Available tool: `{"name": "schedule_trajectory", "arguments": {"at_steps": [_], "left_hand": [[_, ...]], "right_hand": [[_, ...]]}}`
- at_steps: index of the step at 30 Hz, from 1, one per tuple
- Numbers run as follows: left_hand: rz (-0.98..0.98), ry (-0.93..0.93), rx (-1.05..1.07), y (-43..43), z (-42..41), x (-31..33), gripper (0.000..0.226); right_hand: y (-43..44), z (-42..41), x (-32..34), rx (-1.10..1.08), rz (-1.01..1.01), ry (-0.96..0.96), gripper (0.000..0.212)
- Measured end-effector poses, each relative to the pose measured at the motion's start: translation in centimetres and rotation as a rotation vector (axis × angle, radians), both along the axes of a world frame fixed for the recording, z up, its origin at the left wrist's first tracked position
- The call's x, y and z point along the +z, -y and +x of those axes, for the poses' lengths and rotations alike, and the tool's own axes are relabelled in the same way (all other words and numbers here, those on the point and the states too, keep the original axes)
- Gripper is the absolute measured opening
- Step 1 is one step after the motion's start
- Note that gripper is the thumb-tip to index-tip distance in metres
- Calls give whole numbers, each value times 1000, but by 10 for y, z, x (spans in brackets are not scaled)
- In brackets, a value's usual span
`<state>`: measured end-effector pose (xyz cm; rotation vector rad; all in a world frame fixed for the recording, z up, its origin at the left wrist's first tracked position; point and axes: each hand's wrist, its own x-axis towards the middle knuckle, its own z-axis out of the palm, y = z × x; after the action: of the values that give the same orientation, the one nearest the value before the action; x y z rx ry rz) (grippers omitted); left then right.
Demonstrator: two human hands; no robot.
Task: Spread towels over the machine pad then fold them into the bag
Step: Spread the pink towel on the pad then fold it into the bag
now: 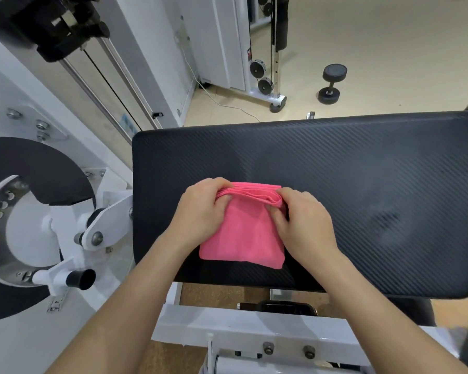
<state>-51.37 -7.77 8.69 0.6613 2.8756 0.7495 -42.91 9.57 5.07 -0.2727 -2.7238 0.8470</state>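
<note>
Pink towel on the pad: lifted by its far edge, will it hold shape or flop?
Likely floppy: the pink towel bunches where the left hand and right hand pinch its far edge. Folds probably fall open unless all layers are gripped. The textured pad may resist sliding.

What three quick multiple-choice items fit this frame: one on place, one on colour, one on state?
1. Where does the towel lie?
A. on the floor
B. on the black pad
C. in a bag

2. What colour is it?
A. white
B. blue
C. pink

3. What state is it in?
A. folded, its far edge gripped by the left hand and the right hand
B. spread flat in one layer, untouched
C. rolled into a tube, untouched

Answers:
1 B, it rests on the near half of the black pad.
2 C, the cloth is plain pink.
3 A, layered folds show at the far edge, where both hands grip.
</note>
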Motion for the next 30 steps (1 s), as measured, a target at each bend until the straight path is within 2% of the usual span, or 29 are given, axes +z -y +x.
{"name": "schedule_trajectory", "arguments": {"at_steps": [3,6,10,13,16,21,24,26,30], "left_hand": [[-1,1,15,2,-1,2,22],[-65,-49,23,-1,-1,0,23],[-80,-194,48,-3,1,-10,20],[-92,-248,25,1,-2,-14,35],[-139,-170,-58,1,-10,-12,37],[-167,-107,-143,2,-8,-3,17],[-38,-17,-148,6,0,15,13],[76,-95,-155,7,3,36,15],[193,-611,-197,-4,3,77,19]], "right_hand": [[0,-2,5,67,86,-38,23],[-1,-8,4,69,160,6,22],[-1,-11,3,26,180,13,28],[-2,-14,9,59,183,90,35],[-6,-25,15,121,165,185,35],[-8,-35,28,246,154,341,19],[-17,-27,51,316,-86,403,13],[-23,-22,74,316,-184,306,14],[-35,-14,120,264,42,-123,21]]}}
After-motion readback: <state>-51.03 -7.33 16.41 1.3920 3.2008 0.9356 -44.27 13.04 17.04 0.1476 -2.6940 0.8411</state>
